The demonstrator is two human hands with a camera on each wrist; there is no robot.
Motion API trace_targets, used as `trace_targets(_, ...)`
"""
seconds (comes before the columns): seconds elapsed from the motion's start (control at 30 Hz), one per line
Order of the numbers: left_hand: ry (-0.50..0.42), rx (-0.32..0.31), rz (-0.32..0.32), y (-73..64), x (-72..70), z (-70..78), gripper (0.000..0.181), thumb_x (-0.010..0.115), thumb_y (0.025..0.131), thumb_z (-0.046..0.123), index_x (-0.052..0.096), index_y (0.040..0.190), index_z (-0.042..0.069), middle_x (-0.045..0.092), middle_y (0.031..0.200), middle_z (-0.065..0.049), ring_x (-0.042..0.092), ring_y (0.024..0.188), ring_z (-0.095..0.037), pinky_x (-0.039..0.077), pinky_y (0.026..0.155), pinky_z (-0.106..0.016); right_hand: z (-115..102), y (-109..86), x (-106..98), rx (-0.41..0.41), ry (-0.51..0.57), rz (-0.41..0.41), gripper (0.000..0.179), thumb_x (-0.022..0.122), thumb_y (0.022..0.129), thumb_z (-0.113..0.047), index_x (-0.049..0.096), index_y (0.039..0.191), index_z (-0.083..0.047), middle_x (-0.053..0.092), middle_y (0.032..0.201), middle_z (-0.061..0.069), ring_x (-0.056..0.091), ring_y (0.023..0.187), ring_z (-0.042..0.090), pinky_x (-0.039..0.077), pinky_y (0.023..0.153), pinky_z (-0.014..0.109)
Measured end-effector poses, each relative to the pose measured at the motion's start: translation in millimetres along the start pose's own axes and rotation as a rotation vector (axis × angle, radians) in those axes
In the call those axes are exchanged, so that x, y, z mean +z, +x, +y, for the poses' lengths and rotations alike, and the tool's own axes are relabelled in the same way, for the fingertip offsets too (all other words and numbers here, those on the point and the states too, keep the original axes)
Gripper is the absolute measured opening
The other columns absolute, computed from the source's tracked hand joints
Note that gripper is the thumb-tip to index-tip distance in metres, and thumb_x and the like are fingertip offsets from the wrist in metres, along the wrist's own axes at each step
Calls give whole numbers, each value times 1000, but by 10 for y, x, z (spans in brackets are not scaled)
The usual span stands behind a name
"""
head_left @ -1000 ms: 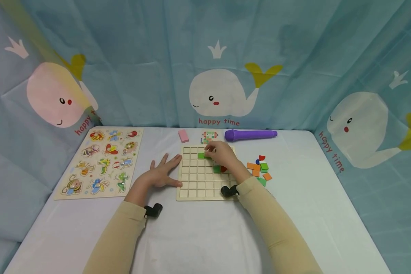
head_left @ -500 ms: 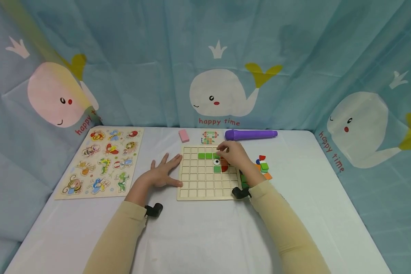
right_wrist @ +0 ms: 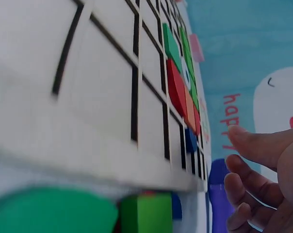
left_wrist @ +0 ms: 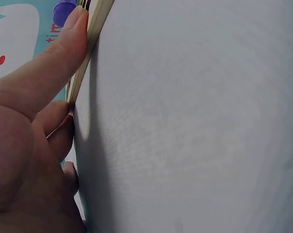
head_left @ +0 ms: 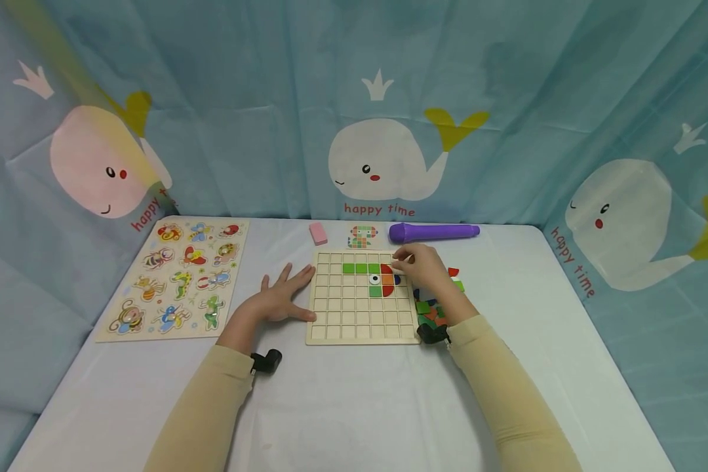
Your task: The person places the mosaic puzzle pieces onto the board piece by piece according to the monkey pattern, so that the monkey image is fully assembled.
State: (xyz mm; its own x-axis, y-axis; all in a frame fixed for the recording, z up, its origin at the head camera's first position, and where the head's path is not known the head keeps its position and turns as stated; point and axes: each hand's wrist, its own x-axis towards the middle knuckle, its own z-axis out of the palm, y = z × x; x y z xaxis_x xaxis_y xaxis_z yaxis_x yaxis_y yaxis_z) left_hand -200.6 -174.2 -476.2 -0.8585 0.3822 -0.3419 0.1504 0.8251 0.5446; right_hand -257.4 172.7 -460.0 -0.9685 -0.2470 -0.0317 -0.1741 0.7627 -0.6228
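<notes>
A square wooden grid board (head_left: 342, 321) lies on the white table. In its upper part are a row of green square tiles (head_left: 361, 269), a round eye tile (head_left: 374, 280), red curved tiles (head_left: 387, 290), an orange tile and a dark blue piece (right_wrist: 190, 141). My left hand (head_left: 278, 301) is spread flat, thumb and fingertips at the board's left edge; the left wrist view shows the thumb (left_wrist: 49, 73) against that edge. Over the upper right corner hovers my right hand (head_left: 423, 267), fingers loosely bent, thumb apart from them and nothing between in the right wrist view.
Loose coloured tiles (head_left: 431, 311) are heaped right of the board, partly under the right forearm. Behind it lie a pattern card (head_left: 362, 236), a pink block (head_left: 317, 233) and a purple microphone-shaped object (head_left: 433, 233). An insect puzzle board (head_left: 171, 282) is on the left.
My right hand has moved rightward across the board from the green row to the upper right corner, uncovering the green, eye, red, orange and blue pieces. My left hand has stayed put.
</notes>
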Motion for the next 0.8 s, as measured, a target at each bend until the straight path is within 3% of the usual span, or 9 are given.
trace_targets(0.53,4,4,-4,-4,2,-2,114,82,79,52,12,164,19,7,172,-1,-14,156,-38,-16,115,-71,334,-164,-291,65,-33,45,23,70,96,-23,74,114,-10,72,110,11,62,93,26,52,78,39)
trace_targets(0.8,9,0,1,-15,-7,24,113,82,79,51,13,164,18,7,171,-2,-13,156,-39,-15,115,-72,517,-230,-468,102,-43,42,23,64,100,-17,72,119,-8,71,115,13,62,100,30,54,83,42)
